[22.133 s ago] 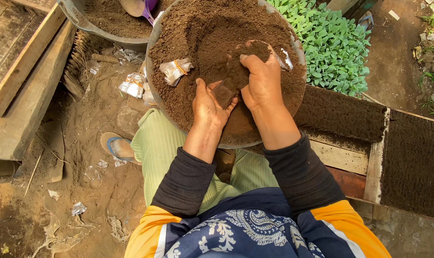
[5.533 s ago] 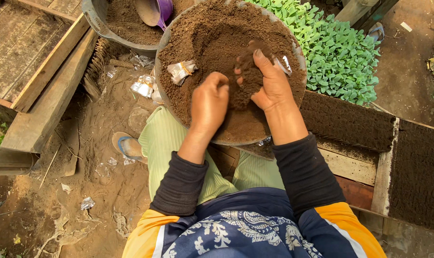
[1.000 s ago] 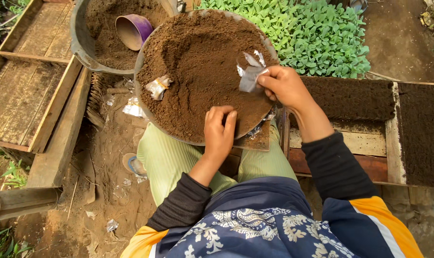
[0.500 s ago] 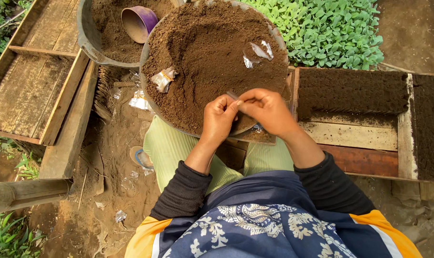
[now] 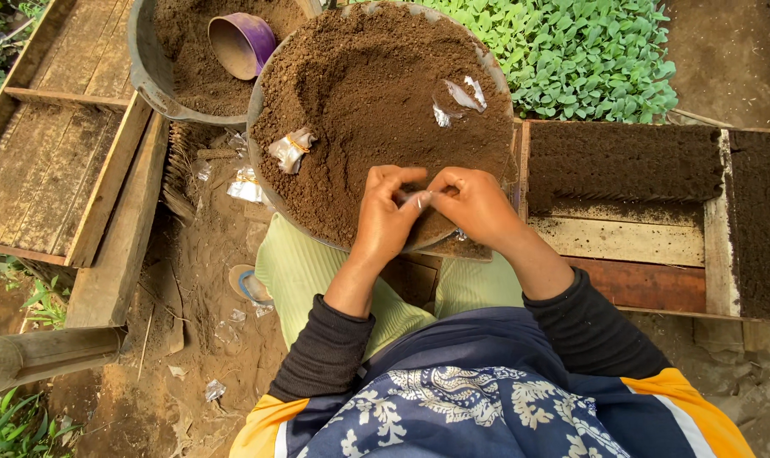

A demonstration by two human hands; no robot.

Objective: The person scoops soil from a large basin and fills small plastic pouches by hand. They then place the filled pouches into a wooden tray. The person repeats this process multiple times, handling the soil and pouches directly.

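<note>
A round basin (image 5: 258, 102) heaped with brown soil rests on my lap. My left hand (image 5: 383, 219) and my right hand (image 5: 474, 203) meet over its near edge, both pinching a small clear plastic bag (image 5: 417, 198) between the fingertips. More clear bags (image 5: 460, 97) lie on the soil at the far right of the basin. A bundle of bags tied with a rubber band (image 5: 290, 150) lies on the soil at the left.
A second tub of soil (image 5: 147, 72) with a purple scoop (image 5: 241, 42) stands at the upper left. Green seedlings (image 5: 588, 51) grow behind. A wooden frame (image 5: 631, 242) packed with dark soil-filled bags (image 5: 622, 161) lies to the right. Planks (image 5: 105, 195) lie to the left.
My right hand took a clear bag from the pile on the soil and brought it down to my left hand. Both hands now pinch it at the basin's near edge.
</note>
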